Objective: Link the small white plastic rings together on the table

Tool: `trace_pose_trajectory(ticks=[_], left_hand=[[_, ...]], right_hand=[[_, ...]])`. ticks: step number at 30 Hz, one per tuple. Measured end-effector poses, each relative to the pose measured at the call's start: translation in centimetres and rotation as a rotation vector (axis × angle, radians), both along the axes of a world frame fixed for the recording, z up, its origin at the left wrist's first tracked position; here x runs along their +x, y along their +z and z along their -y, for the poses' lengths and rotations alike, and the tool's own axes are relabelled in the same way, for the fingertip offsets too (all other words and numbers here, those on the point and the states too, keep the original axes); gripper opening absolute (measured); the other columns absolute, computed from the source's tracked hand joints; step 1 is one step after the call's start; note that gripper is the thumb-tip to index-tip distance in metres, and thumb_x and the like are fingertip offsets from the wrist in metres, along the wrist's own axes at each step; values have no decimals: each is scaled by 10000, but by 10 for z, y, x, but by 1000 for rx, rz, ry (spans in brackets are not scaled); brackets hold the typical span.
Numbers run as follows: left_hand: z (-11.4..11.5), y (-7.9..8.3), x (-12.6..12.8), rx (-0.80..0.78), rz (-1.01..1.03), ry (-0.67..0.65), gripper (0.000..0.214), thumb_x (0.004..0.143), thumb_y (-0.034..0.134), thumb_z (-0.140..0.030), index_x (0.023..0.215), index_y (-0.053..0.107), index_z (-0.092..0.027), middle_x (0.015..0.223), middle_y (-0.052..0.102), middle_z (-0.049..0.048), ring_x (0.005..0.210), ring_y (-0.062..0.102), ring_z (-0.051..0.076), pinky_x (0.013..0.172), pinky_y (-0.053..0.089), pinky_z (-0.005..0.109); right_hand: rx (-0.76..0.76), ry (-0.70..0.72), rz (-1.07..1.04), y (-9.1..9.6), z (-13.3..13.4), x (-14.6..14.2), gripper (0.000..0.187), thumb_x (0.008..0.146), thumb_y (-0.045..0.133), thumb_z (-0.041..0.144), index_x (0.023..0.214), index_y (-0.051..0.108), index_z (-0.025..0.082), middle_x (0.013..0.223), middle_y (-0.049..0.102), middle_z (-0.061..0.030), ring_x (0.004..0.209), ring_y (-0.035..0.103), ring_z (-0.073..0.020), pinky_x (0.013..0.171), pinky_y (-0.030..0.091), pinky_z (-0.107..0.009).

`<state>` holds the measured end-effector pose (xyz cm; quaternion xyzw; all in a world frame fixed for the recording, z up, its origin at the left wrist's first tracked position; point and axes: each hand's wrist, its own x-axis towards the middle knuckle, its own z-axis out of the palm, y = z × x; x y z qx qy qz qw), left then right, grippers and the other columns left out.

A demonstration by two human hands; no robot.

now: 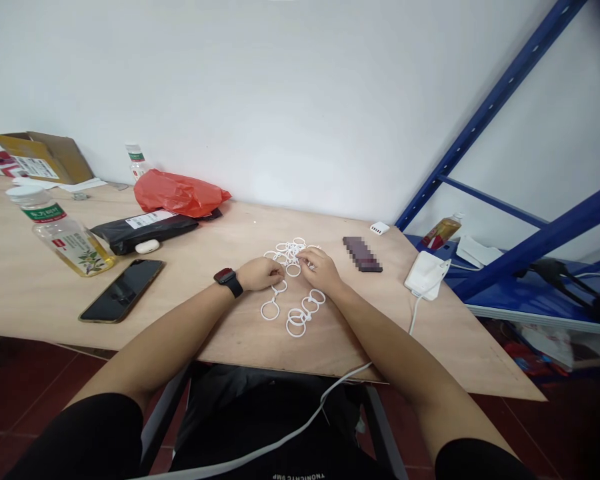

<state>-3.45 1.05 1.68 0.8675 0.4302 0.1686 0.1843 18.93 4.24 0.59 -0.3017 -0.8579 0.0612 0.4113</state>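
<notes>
A pile of white plastic rings (293, 269) with small loops lies on the wooden table between my hands. My left hand (261, 273), with a black watch (229, 282) on the wrist, is closed in a pinch at the pile's left side. Just below its fingertips are two linked white rings (270, 319). My right hand (321, 268) reaches into the pile's right side with fingers bent together on a ring; its fingertips are partly hidden. Nearer to me, several white rings (296, 335) lie in a joined row, some overlapping.
At left are a phone (123, 290), a drink bottle (75, 243), a black parcel (145, 230), a red plastic bag (175, 193) and a cardboard box (55, 160). To the right lie a pixelated dark object (363, 255) and a white power strip (425, 275) with a cable, beside a blue rack (490, 207).
</notes>
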Motion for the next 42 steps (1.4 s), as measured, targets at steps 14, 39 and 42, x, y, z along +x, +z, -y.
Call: trace_pose_trajectory(ticks=[14, 39, 42], left_hand=[[-4, -11, 2, 164, -170, 164, 222, 912, 435, -241, 870, 635, -155, 876, 682, 92, 786, 620, 197, 694, 444, 281], [11, 6, 11, 214, 320, 104, 203, 824, 611, -273, 941, 741, -170, 742, 704, 8, 584, 567, 89, 590, 409, 201], [11, 5, 12, 237, 335, 103, 189, 792, 603, -215, 917, 734, -162, 715, 688, 0, 580, 556, 88, 591, 401, 200]], right_hand=[[-58, 237, 474, 6, 14, -9, 131, 881, 616, 245, 975, 704, 223, 1002, 656, -62, 938, 605, -189, 806, 475, -302], [-170, 85, 200, 8, 15, -6, 104, 945, 482, 245, 928, 580, 213, 867, 651, -30, 800, 584, -169, 731, 403, -273], [-167, 92, 202, 8, 16, -7, 114, 949, 494, 263, 936, 595, 212, 878, 668, -32, 788, 593, -164, 720, 406, -267]])
